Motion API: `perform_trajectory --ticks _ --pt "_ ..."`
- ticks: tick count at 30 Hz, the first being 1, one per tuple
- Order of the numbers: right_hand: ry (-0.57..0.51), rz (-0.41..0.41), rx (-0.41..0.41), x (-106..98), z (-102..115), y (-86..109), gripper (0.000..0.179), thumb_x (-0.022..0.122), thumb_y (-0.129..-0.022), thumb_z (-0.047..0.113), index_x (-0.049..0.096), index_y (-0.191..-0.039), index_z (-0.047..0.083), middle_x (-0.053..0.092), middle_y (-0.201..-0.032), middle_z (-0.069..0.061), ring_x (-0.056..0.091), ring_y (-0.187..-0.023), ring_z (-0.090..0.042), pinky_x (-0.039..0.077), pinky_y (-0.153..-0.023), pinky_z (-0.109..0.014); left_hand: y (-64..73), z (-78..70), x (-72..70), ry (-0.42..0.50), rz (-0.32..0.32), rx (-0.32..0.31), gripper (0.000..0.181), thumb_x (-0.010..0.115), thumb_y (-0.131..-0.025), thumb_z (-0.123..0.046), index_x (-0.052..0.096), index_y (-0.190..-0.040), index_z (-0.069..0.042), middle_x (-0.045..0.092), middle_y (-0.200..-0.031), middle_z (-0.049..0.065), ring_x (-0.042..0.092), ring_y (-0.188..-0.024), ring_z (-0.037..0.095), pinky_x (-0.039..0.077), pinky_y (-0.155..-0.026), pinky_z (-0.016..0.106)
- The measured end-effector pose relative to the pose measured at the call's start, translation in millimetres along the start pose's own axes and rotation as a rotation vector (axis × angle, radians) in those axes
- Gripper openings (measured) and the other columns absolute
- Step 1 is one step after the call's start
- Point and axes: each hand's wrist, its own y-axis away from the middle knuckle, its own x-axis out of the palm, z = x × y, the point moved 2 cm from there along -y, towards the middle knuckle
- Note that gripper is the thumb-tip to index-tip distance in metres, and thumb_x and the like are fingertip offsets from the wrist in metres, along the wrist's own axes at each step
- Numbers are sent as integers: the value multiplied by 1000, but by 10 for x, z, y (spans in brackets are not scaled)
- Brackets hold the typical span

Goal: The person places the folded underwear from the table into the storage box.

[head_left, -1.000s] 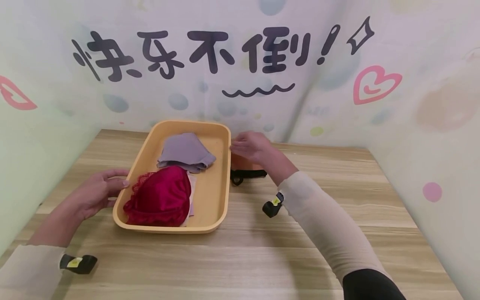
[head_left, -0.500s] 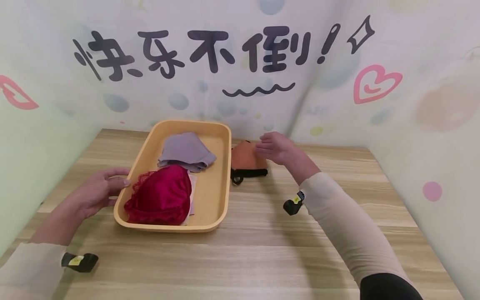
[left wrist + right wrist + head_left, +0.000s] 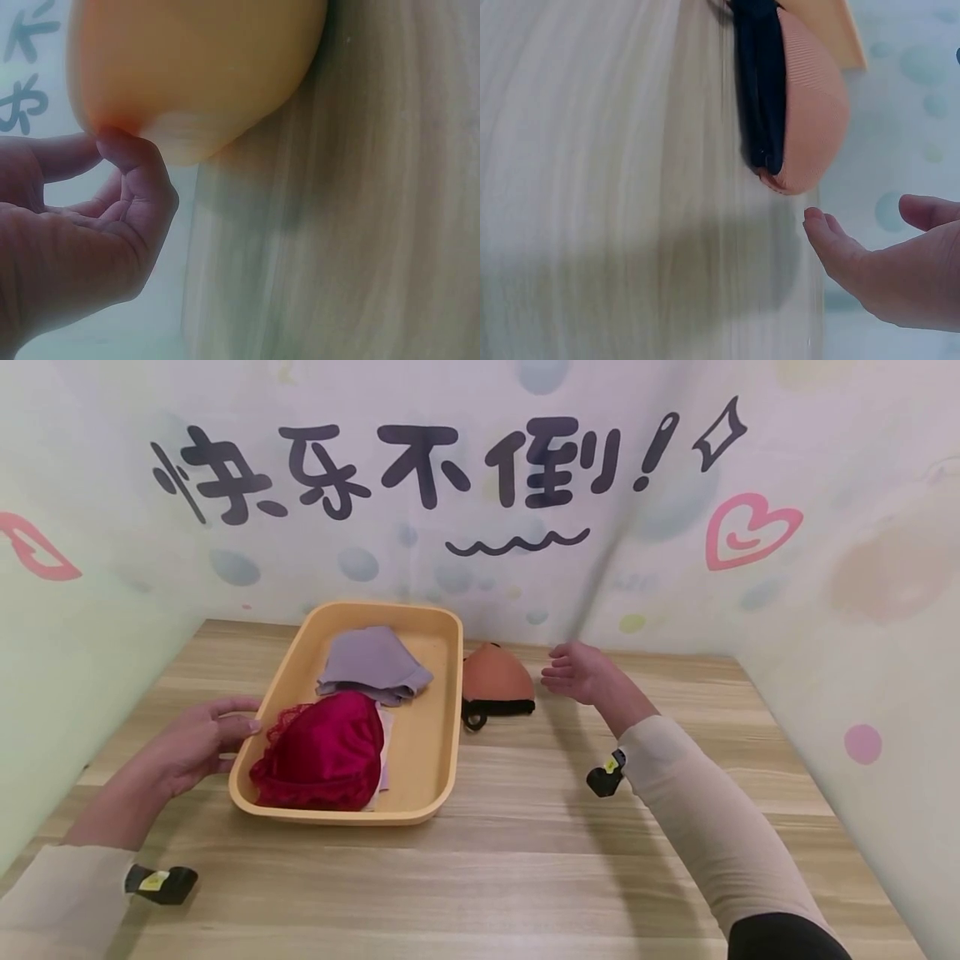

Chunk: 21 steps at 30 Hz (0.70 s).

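Observation:
My left hand (image 3: 198, 745) pinches the left rim of a tan plastic tray (image 3: 447, 735) between thumb and fingers; the left wrist view shows the thumb tip (image 3: 120, 142) at its wall. Inside lie a folded crimson satin bra (image 3: 322, 752) with lace edging, in front, and a folded lilac fabric garment (image 3: 369, 658) behind it. Pale pink and lilac cloth shows from under the crimson bra. Right of the tray, against its side, sits a folded orange bra (image 3: 498, 675) with a black band. My right hand (image 3: 585, 674) is beside it, fingers loosely extended, apart from it and holding nothing.
All this stands on a wood-grain table (image 3: 510, 885) near its back edge. A white printed backdrop (image 3: 405, 552) with dark lettering rises behind, and its side panels close in the left and right.
My right hand has moved right, away from the tray's right rim and past the orange bra, uncovering it. The left hand stays on the tray, which has hardly moved.

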Motion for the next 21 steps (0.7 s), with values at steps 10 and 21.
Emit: perform_trajectory --ticks 10,21 --pt "5 8 35 -4 -91 -99 62 41 -101 15 12 -153 -3 25 -156 -23 32 -142 -34 26 -116 -39 -13 2 -4 5 1 1 62 52 -100 -22 22 -147 6 66 -95 -17 65 -90 7 57 -76 37" --pt "2 12 55 13 -132 -154 62 41 -102 18 13 -153 -3 26 -155 -23 32 -142 -32 26 -116 -39 -14 6 -4 13 1 0 61 53 -100 -22 23 -146 5 65 -96 -16 65 -90 7 57 -77 37"
